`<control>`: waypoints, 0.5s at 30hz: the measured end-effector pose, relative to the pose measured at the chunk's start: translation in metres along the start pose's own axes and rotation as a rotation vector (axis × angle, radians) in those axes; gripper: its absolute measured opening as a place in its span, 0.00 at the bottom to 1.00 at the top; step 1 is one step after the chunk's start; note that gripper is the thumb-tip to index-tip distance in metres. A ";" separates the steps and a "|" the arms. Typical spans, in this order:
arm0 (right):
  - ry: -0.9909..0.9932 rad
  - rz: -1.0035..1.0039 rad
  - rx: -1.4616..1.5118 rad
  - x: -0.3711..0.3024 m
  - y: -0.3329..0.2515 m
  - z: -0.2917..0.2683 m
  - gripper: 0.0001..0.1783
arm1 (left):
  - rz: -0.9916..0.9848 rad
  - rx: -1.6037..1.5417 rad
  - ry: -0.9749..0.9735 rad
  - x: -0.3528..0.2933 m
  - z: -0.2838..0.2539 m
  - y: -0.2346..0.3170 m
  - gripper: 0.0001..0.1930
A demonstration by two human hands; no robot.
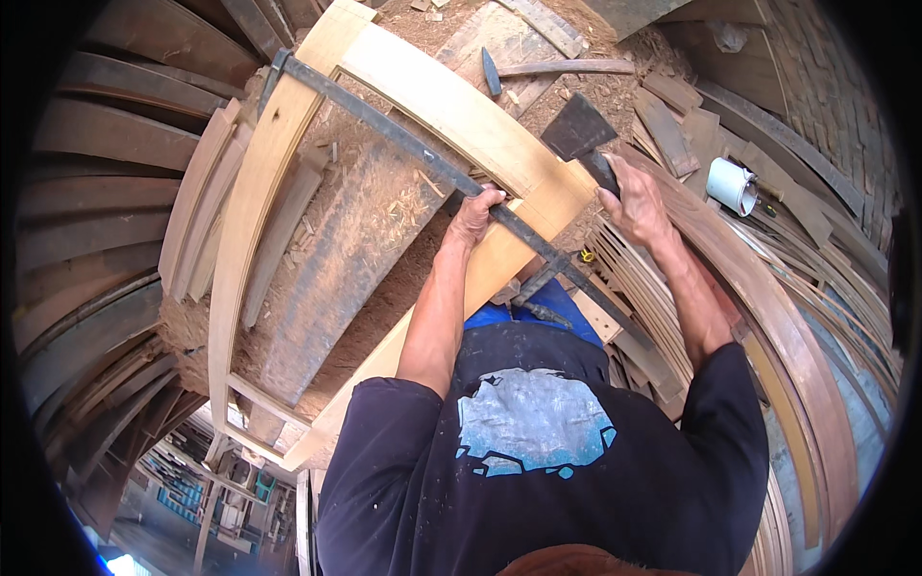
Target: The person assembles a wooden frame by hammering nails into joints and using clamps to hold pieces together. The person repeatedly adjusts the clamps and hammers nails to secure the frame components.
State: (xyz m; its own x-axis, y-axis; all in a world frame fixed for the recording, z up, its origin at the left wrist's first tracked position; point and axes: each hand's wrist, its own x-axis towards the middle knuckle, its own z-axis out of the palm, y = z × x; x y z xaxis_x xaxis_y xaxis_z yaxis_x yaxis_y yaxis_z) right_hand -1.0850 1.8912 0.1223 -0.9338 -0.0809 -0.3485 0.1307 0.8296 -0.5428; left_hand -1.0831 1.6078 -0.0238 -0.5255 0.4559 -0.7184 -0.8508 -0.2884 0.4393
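Observation:
A pale wooden frame (432,86) with curved sides lies in front of me, its near corner at my waist. A long dark bar clamp (384,125) runs diagonally across it, from the far left side to the near corner. My left hand (473,216) is closed around the clamp's bar, over the near rail; some fingers are hidden. Just right of the corner joint, my right hand (637,200) is closed on a tool with a broad dark head (579,128). Its short dark grip is partly covered, and its exact kind is unclear.
A hammer (567,67) lies beyond the frame among shavings. Under the frame is a dusty board (336,259). Stacked planks (115,134) line the left. Curved boards (759,288) lie at right, near a white tub (732,185).

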 end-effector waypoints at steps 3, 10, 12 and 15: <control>0.051 0.047 -0.174 -0.026 0.019 0.047 0.18 | 0.012 -0.020 -0.005 -0.006 0.014 0.011 0.03; -0.036 0.194 -0.163 -0.014 0.014 0.042 0.18 | 0.022 -0.005 0.017 0.000 0.005 0.005 0.09; 0.068 0.146 -0.060 -0.025 0.002 0.035 0.18 | 0.021 0.000 0.038 -0.002 0.006 0.000 0.10; 0.182 0.011 -0.136 -0.038 0.007 0.052 0.17 | 0.032 0.014 -0.010 0.000 0.005 0.002 0.11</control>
State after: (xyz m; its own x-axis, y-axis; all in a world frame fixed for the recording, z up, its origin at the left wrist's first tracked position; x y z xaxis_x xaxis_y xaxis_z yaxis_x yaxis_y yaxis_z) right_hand -1.0317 1.8710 0.0921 -0.9790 0.0191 -0.2032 0.1064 0.8975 -0.4280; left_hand -1.0851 1.6114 -0.0208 -0.5522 0.4555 -0.6983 -0.8337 -0.2912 0.4693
